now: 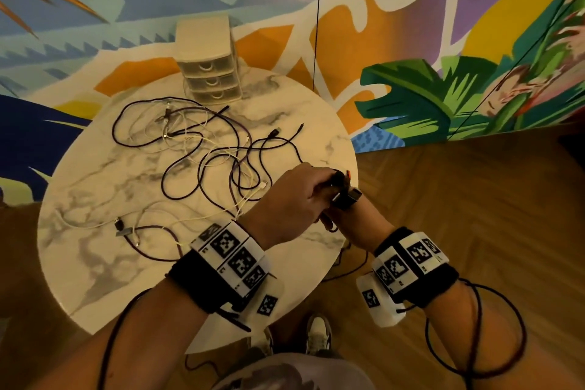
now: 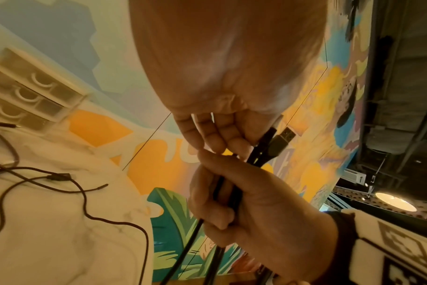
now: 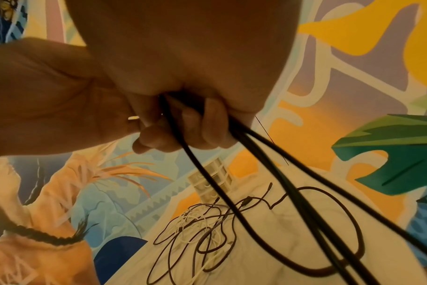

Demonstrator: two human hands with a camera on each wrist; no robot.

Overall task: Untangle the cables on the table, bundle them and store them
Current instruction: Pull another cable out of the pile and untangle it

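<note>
A round marble-patterned table fills the middle of the head view, standing on a wooden floor against a bright painted mural. At the table's twelve o'clock edge stands a small cream drawer unit with three drawers, all closed, probably where the bundles will be stored.

Across the table's centre, from about eleven o'clock to four o'clock, lies a loose tangle of dark and white cables, crossing one another in many loops. More strands trail toward seven o'clock, ending in a plug lying flat on the top.

At the table's four o'clock edge, the two hands meet around one black cable, lifted clear of the heap, likely so it can be folded without catching the others. The right hand is clamped round several doubled lengths of it, fingers curled, holding them side by side. Two lengths hang below the fist. The left hand reaches across from above, fingertips pinching the cable beside the right thumb, seemingly to even up the ends. Two black plugs stick out above the grip, lying together.

Judging by the heap, most of the untangling is not yet done.
</note>
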